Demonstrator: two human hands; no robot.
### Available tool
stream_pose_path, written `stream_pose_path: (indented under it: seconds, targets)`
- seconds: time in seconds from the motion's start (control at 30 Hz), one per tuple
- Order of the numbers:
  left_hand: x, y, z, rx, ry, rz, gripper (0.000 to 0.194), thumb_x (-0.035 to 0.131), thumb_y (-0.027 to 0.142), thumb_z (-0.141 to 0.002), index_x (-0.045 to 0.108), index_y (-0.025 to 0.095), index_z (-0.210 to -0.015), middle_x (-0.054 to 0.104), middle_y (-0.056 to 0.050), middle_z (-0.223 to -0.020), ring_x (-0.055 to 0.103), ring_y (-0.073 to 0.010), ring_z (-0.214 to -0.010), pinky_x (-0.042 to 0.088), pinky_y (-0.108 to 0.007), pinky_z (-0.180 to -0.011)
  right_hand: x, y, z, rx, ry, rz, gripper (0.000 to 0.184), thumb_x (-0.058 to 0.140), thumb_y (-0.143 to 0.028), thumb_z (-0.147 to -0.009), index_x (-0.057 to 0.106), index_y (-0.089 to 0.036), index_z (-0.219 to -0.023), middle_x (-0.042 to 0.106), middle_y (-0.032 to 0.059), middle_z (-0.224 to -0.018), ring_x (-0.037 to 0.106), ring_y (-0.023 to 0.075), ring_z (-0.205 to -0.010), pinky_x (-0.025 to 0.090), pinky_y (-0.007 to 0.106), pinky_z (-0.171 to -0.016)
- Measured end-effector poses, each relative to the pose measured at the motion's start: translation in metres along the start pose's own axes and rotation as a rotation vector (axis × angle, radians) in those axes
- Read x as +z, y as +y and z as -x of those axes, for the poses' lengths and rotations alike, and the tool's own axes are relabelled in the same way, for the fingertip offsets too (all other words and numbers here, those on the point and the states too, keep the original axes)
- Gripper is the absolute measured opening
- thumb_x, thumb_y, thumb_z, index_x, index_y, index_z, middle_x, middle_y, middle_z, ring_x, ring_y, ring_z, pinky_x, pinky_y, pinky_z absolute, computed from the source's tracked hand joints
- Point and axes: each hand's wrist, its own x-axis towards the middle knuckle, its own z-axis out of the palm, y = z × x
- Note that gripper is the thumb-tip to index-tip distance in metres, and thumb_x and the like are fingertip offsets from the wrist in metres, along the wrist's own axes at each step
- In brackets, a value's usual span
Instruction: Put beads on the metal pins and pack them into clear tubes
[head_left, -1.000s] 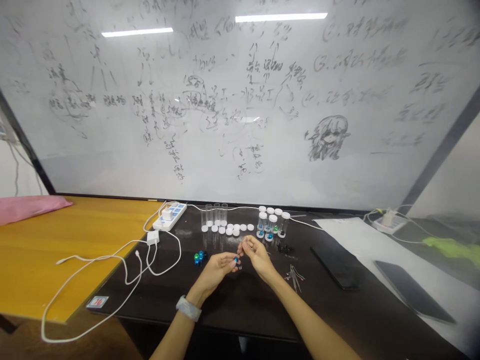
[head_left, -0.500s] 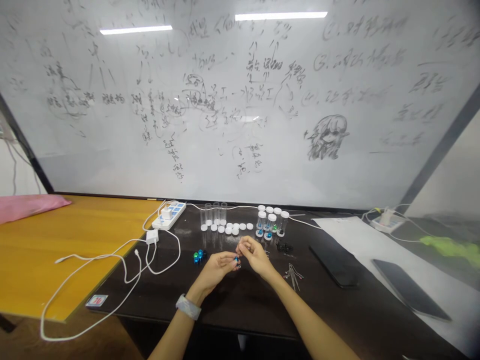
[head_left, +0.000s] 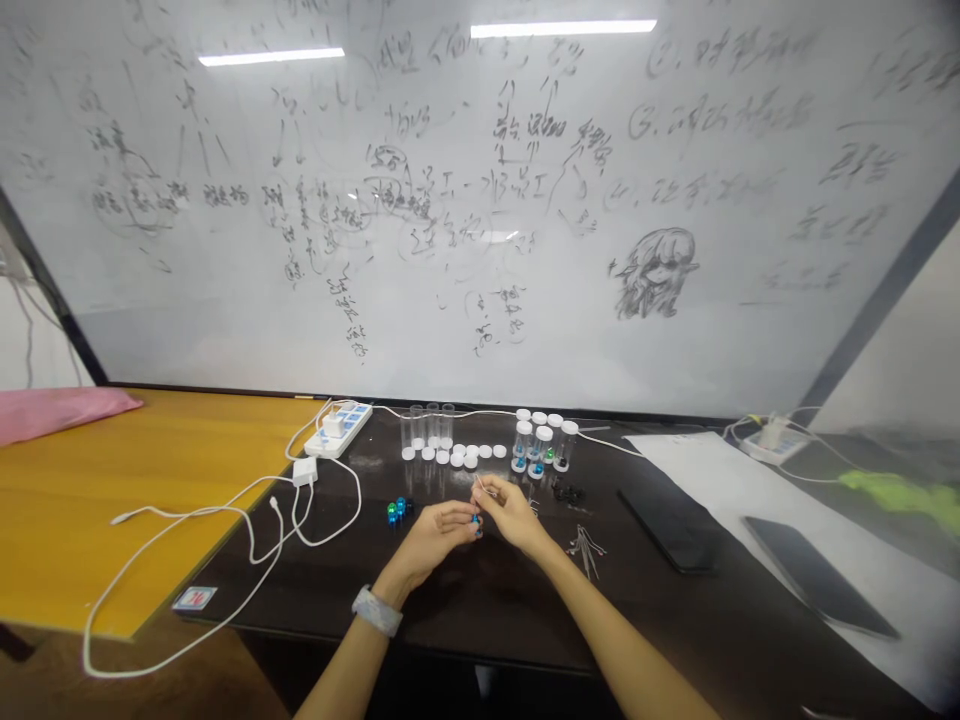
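Note:
My left hand [head_left: 433, 532] pinches a small shiny blue ball [head_left: 477, 521] at its fingertips, above the dark table. Fingers closed, my right hand [head_left: 511, 514] grips a thin metal stick [head_left: 475, 484] that meets the ball from above; whether it goes into the ball I cannot tell. Left of my hands lie several blue, green and dark balls [head_left: 397, 510]. To the right are a small heap of black parts [head_left: 568, 492] and a fan of thin metal sticks [head_left: 587, 552].
Clear tubes [head_left: 433, 428] and white caps [head_left: 471, 452] stand behind my hands. Filled, capped tubes [head_left: 544, 450] are grouped at back right. A white power strip [head_left: 341, 430] with cables is at left. A black phone [head_left: 667, 525] and a second phone [head_left: 821, 578] lie at right.
The fingers have shifted slightly at the ball, and the thin metal stick now shows more clearly in my right hand. Everything else on the table stays in place.

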Motion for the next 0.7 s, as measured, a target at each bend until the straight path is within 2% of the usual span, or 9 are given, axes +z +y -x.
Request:
stream_pose_path:
  seconds: [0.1, 0.4, 0.7]
  targets:
    - [0.001, 0.0027, 0.0008, 0.003, -0.016, -0.006, 0.043, 0.088, 0.029, -0.067, 0.074, 0.014, -0.105, 0.076, -0.014, -0.105, 0.071, -0.0255, -0.097, 0.051, -0.039, -0.095, 0.0006, -0.002, -0.0001, 0.007, 0.012, -0.003, 0.034, 0.062, -0.053, -0.087, 0.063, -0.019, -0.085, 0.061, 0.0007, -0.078, 0.056, 0.0159, -0.072, 0.045, 0.027, -0.068]
    - [0.0004, 0.0025, 0.0015, -0.054, -0.011, 0.057, 0.044, 0.089, 0.029, -0.065, 0.072, 0.012, -0.102, 0.078, -0.015, -0.094, 0.074, -0.0274, -0.091, 0.053, -0.04, -0.092, 0.0003, 0.0031, 0.0004, 0.008, -0.021, -0.018, 0.032, 0.065, -0.05, -0.086, 0.065, -0.018, -0.09, 0.062, 0.0014, -0.082, 0.057, 0.0159, -0.074, 0.047, 0.028, -0.07]
    - [0.0011, 0.0041, 0.0017, -0.027, 0.015, 0.058, 0.043, 0.089, 0.029, -0.066, 0.073, 0.011, -0.101, 0.078, -0.015, -0.095, 0.074, -0.0263, -0.09, 0.055, -0.038, -0.089, -0.0003, 0.0053, 0.0007, 0.022, -0.054, -0.053, 0.032, 0.068, -0.049, -0.085, 0.066, -0.018, -0.091, 0.065, 0.0023, -0.084, 0.061, 0.0172, -0.077, 0.049, 0.029, -0.073]
